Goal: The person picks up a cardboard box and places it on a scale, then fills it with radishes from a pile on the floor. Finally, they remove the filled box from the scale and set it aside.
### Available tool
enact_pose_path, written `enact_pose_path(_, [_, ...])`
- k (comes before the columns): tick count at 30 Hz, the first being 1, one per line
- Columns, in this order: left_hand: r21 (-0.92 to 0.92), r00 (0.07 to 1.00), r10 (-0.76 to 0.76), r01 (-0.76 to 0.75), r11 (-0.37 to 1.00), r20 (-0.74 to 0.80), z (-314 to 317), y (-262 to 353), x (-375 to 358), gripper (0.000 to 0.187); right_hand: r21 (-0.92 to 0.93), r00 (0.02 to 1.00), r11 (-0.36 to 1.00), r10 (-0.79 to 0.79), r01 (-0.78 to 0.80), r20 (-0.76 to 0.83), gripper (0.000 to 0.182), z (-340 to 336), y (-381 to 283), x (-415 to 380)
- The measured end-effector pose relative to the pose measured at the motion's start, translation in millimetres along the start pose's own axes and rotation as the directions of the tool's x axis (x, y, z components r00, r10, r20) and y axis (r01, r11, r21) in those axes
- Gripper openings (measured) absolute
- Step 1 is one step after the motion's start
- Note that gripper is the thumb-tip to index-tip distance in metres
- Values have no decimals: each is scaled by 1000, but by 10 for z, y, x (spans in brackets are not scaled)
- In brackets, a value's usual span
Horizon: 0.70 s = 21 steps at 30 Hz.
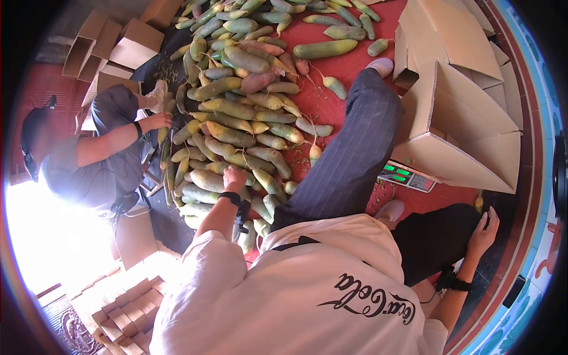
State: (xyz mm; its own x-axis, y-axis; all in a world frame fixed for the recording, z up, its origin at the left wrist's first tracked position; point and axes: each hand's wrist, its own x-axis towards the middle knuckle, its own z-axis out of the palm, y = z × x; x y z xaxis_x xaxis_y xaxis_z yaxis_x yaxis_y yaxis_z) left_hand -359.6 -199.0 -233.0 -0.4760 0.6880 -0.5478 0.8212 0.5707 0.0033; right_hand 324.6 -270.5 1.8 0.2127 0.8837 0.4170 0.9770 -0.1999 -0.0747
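At the left of the frame a co-worker point(103, 157) sits bent toward the produce; above, in the upper left, cardboard boxes point(137, 44) are stacked; at lower left lie brown cardboard pieces point(127, 313), in rows; the co-worker's hand point(158, 120) is at the pile's left edge, its grip not determinable.

The radish pile point(229, 135), green to yellowish with a few reddish pieces, runs from top centre to below mid-frame; the wearer's left hand point(235, 178) is over its lower part, fingers curled down among the radishes, though whether it grasps one cannot be told.

Right of the pile, a long green radish point(325, 48) lies on the red mat point(349, 70); farther right is a scale point(408, 176) with lit green displays; an open carton point(473, 112) stands beside it; at right, below the carton, the right hand point(484, 232) is released, fingers extended, by the wearer's dark-clothed knee.
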Motion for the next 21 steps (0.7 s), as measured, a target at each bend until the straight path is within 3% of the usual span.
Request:
enact_pose_path(2, [9, 993, -97, 98, 995, -60, 130, -39, -46, 52, -7, 998, 999, 52, -52, 25, 23, 11, 69, -31])
enact_pose_path(3, [-254, 950, -263, 215, 943, -171, 339, -129, -63, 49, -10, 998, 999, 50, -49, 31, 23, 13, 90, -44])
enact_pose_path(4, [-252, 950, -265, 219, 942, -164, 426, -178, -24, 49, -16, 998, 999, 50, -49, 31, 23, 11, 108, -52])
enact_pose_path(6, [-263, 967, -239, 255, 931, 92, 489, -240, -3, 46, -26, 998, 999, 45, -44, 35, 24, 7, 129, -58])
enact_pose_path(7, [-263, 966, -241, 258, 930, 98, 493, -216, -22, 46, -37, 998, 998, 42, -40, 38, 23, 5, 134, -58])
enact_pose_path(8, [-396, 905, -358, 424, 815, 231, 503, -166, -30, 43, -48, 999, 998, 38, -36, 39, 22, 4, 141, -59])
enact_pose_path(10, [-541, 707, -475, 707, 456, 523, 424, -25, -105, 39, -52, 998, 998, 32, -30, 47, 22, 18, 197, -85])
enact_pose_path(11, [-542, 706, -472, 708, 453, 527, 907, -355, 91, 39, -55, 998, 998, 30, -27, 50, 21, 22, 206, -77])
enact_pose_path(13, [-495, 939, -182, 311, 811, 292, 1640, -779, 748, 60, -52, 998, 998, 38, -35, 53, 21, 13, 158, -55])
enact_pose_path(14, [-496, 939, -177, 308, 812, 294, 1470, -536, 427, 60, -45, 997, 998, 51, -48, 60, 20, 6, 142, -52])
enact_pose_path(15, [-114, 968, -47, 77, 991, 246, 1119, -314, 270, 64, -49, 997, 997, 54, -51, 55, 20, 3, 129, -45])
enact_pose_path(16, [298, 963, 95, -170, 939, 252, 603, -118, 157, 71, -48, 997, 998, 51, -49, 56, 20, 3, 116, -38])
enact_pose_path(20, [147, 967, 56, -95, 985, 250, 482, -33, 226, 72, -53, 996, 997, 65, -62, 57, 19, -8, 51, -13])
enact_pose_path(21, [56, 959, 10, -27, 998, 284, 518, -58, 286, 82, -55, 996, 996, 70, -68, 51, 19, -3, 48, -10])
